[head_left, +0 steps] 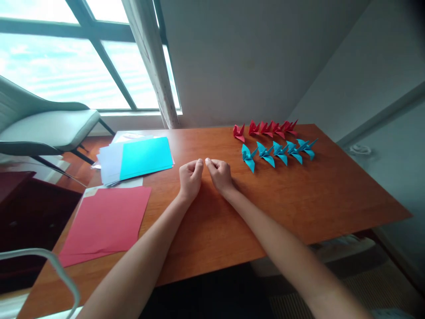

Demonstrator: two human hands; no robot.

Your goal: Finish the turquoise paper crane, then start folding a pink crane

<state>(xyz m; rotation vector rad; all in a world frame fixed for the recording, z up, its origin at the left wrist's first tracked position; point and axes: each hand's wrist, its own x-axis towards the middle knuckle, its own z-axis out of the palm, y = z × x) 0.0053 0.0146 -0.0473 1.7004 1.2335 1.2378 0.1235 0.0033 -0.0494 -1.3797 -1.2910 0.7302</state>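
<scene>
Head view: blue cranes (280, 152) stand in a row beside my right hand (221, 176), red cranes (266, 129) behind, seemingly lined up to sort colours. That hand and my left hand (190, 179) are curled into fists above the worktop (212, 243), nothing visible inside. Left, blue sheets (146, 158) and red sheets (106, 221) lie stacked, probably for easy reach.

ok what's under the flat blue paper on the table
Pale sheets stick out from under the blue paper, left in the picture; whatever lies beneath its middle is covered.
</scene>
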